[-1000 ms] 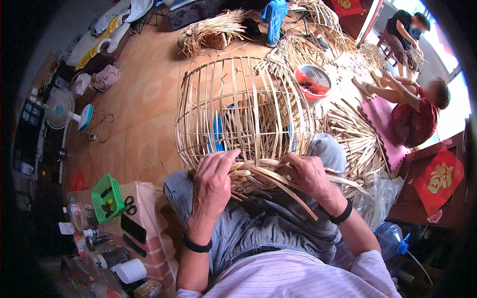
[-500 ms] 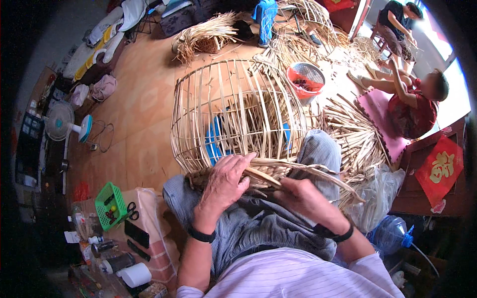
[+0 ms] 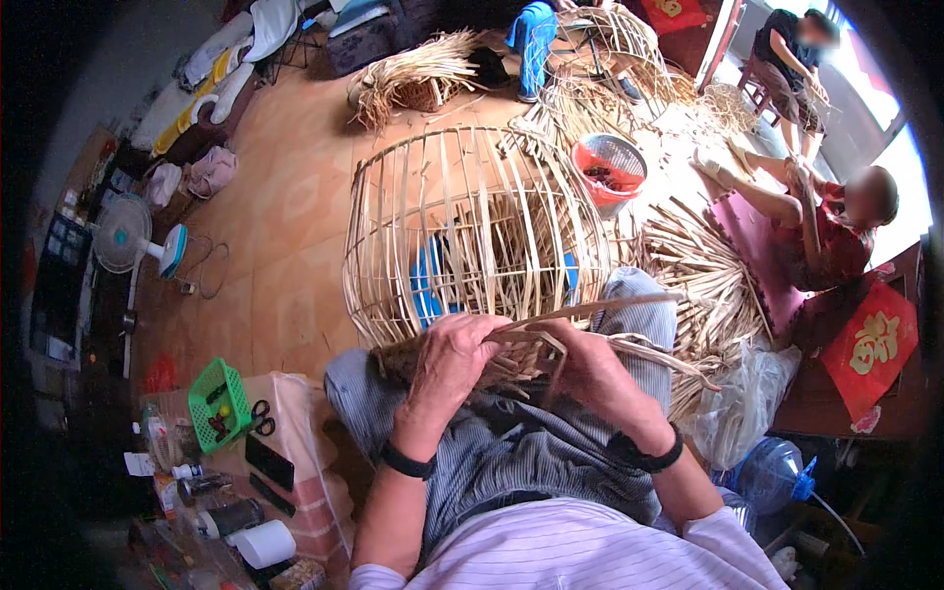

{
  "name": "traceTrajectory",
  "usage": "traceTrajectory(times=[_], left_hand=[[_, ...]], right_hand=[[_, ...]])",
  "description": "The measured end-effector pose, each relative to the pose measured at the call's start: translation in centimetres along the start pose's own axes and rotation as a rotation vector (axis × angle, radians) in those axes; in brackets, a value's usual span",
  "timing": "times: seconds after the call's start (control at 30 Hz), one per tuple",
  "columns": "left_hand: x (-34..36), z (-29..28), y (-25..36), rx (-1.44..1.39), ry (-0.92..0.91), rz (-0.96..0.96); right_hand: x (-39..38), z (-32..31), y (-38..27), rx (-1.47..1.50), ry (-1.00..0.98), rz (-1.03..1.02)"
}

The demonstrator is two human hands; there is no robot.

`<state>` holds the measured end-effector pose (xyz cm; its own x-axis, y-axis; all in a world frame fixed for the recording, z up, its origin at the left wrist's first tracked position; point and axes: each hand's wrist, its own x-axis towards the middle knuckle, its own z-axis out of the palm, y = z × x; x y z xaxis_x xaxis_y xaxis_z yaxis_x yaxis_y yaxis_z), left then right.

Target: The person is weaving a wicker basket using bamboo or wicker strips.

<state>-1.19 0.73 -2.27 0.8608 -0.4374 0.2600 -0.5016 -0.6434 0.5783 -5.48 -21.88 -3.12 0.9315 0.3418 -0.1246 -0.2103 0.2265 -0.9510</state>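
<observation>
Across my lap and knees rests a large open basket frame (image 3: 472,230) of pale ribs and thin crosswise strands. My left hand (image 3: 448,362) is closed at its near edge, thumb and fingers pinching a flat dried plant strip (image 3: 590,307). To the right of it, my right hand (image 3: 602,378) grips a bent part of the strip material; its fingertips are partly hidden. One strip end sticks out above my right hand toward the right. More loose strips (image 3: 664,360) trail over my right knee. Something blue (image 3: 427,280) shows through the ribs.
A pile of strips (image 3: 688,258) lies right, beside a pink mat (image 3: 757,246) with a seated person (image 3: 831,231). Beyond the frame stands a red-and-grey bucket (image 3: 610,172). At left are a green basket (image 3: 218,405), scissors (image 3: 262,418) and a fan (image 3: 123,236).
My right hand has come up and closer to my left hand. The strip between them now bends, and its free end points up to the right. The seated person's arms have shifted.
</observation>
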Motion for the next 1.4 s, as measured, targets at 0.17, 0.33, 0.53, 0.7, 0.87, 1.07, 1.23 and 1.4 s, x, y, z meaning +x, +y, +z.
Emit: traceTrajectory(times=[0.17,0.33,0.53,0.7,0.87,1.07,1.23,1.4], left_hand=[[0.0,0.7,-0.1,0.048,0.026,-0.029],[-0.2,0.9,-0.3,0.115,0.009,-0.016],[-1.7,1.2,2.3,0.245,-0.017,0.024],[-1.9,4.1,1.8,0.469,0.001,-0.082],[-1.9,4.0,2.5,0.517,0.029,-0.077],[-1.5,4.1,2.5,0.466,0.074,-0.112],[-2.0,3.6,2.2,0.563,-0.123,-0.056],[-1.9,4.6,0.6,0.468,0.090,0.051]], right_hand=[[1.4,0.4,-1.1,-0.398,-0.022,-0.299],[3.4,-0.8,-0.3,0.323,0.131,-0.090],[6.3,-2.8,0.3,0.288,0.285,-0.089],[7.7,-2.4,-0.5,-0.274,0.071,-0.237],[6.5,-0.9,-1.6,-1.016,0.074,-0.389],[7.7,-0.1,-0.1,-1.348,0.110,-0.259],[7.7,1.0,-0.4,-1.382,0.140,-0.234],[6.8,-1.1,0.9,-1.040,0.168,-0.451]])
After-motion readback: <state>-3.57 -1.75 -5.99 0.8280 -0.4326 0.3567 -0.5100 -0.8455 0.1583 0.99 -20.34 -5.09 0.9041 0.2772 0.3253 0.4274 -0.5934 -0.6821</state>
